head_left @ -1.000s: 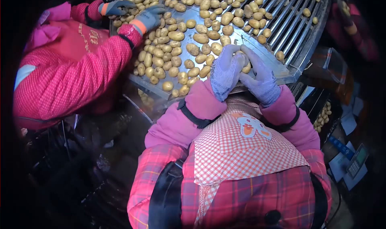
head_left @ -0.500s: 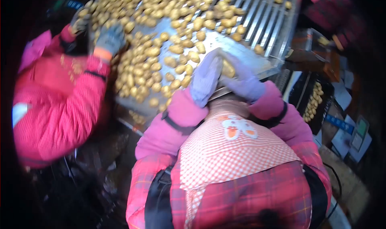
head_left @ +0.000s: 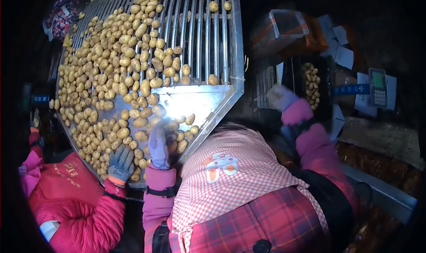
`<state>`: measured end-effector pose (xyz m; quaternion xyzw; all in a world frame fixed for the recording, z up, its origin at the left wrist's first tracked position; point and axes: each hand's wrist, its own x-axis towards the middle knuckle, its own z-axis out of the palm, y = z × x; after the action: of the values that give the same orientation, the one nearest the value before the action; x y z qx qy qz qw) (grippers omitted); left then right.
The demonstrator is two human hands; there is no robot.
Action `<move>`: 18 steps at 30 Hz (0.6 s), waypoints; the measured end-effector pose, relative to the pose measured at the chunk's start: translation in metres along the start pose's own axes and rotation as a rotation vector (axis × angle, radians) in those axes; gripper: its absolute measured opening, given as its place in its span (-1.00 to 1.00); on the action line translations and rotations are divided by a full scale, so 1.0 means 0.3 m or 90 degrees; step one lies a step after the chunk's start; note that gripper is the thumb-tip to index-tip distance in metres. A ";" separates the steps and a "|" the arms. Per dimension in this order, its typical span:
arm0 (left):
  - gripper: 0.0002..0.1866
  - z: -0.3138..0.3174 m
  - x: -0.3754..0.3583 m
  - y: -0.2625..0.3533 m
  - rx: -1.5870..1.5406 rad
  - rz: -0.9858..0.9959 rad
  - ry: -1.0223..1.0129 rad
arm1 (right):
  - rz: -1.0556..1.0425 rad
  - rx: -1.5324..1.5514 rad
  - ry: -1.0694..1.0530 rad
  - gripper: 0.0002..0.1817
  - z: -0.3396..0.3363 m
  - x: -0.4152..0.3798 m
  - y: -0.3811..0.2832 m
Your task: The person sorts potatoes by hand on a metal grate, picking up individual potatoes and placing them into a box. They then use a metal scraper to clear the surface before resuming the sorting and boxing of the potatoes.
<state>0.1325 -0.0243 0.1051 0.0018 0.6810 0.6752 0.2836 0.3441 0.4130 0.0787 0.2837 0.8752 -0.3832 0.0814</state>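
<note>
My left hand [head_left: 159, 144], in a lavender glove, stands on edge at the near side of the metal sorting table [head_left: 191, 99]. Its fingers look stretched out, though their tips are smeared, and loose potatoes [head_left: 182, 145] lie right beside the palm. Far to the right, my right hand [head_left: 282, 97] in a matching glove reaches over a grey slotted crate [head_left: 265, 86]. Motion blurs its fingers, so I cannot make out whether it holds anything. A large heap of potatoes [head_left: 106, 75] covers the left part of the table.
A co-worker's grey-gloved hand [head_left: 121, 164] touches the heap close to my left hand. Metal bars [head_left: 199, 35] form the table's far part. On the right are a dark container with potatoes [head_left: 312, 82], a clear plastic bin [head_left: 288, 24] and a keypad display [head_left: 378, 86].
My hands were together around a potato over the table's edge; now they are far apart. My right hand has swung out right to the crate, and the view has turned right.
</note>
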 end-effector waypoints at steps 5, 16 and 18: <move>-0.45 0.056 -0.010 0.076 -0.002 -0.022 -0.057 | -0.026 0.316 0.290 -0.65 -0.419 0.341 0.110; -0.45 -0.076 -0.098 -0.026 0.145 -0.031 0.081 | 0.013 0.587 0.021 -0.59 -0.453 0.549 -0.285; -0.48 -0.097 -0.103 -0.081 0.237 0.050 0.115 | -0.062 0.451 0.007 -0.65 -0.334 0.522 -0.494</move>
<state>0.1564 -0.0650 0.0924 0.0202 0.8162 0.5456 0.1893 0.1394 0.4721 0.1844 0.2545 0.7007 -0.6651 -0.0448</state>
